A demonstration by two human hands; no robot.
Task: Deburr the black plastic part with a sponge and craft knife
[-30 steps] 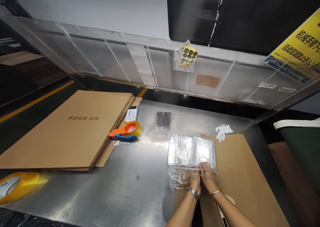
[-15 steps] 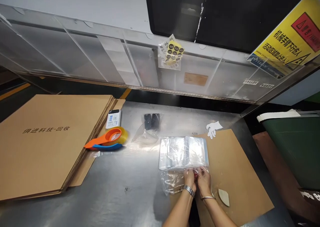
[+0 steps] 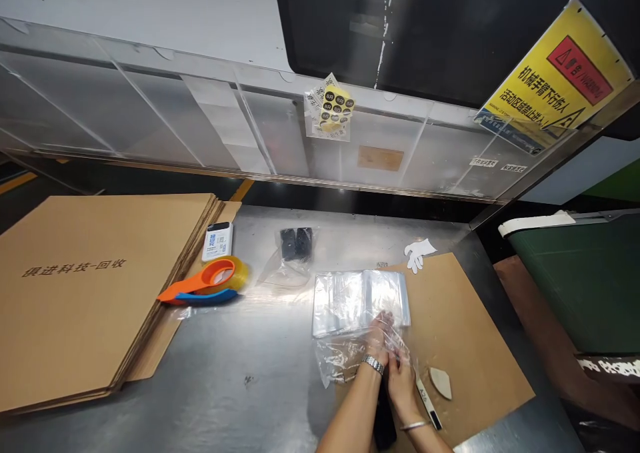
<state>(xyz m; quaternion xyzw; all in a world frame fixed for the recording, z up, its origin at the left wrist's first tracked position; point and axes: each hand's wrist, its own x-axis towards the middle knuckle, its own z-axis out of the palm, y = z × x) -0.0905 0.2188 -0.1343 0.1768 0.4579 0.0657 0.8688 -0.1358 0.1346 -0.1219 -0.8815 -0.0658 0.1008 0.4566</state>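
A stack of clear plastic bags (image 3: 340, 300) lies on the cardboard sheet (image 3: 470, 333) and the metal table. My left hand (image 3: 379, 336), with a watch at the wrist, reaches forward under glossy clear film over the stack. Its fingers look bunched together, and whatever they hold is hidden. Close behind it, my right hand (image 3: 400, 373) pinches the edge of a loose clear plastic bag (image 3: 397, 341). Beside the right wrist lies a narrow pale strip marked A26 (image 3: 426, 400), next to a beige curved piece (image 3: 441, 382). Between my forearms is a black object (image 3: 384, 420), partly covered.
Flat cardboard (image 3: 100, 293) is stacked at left. Near it are an orange tape dispenser (image 3: 205, 281) and a white box (image 3: 218, 241). Bagged black pieces (image 3: 296, 244) and a white glove (image 3: 419, 254) lie farther back. A clear panel (image 3: 285, 140) runs behind; a green bin (image 3: 585, 273) stands right.
My left hand has moved forward under the film, while my right hand has drawn back slightly. The small red thing between my fingers no longer shows. The A26 strip has come into sight.
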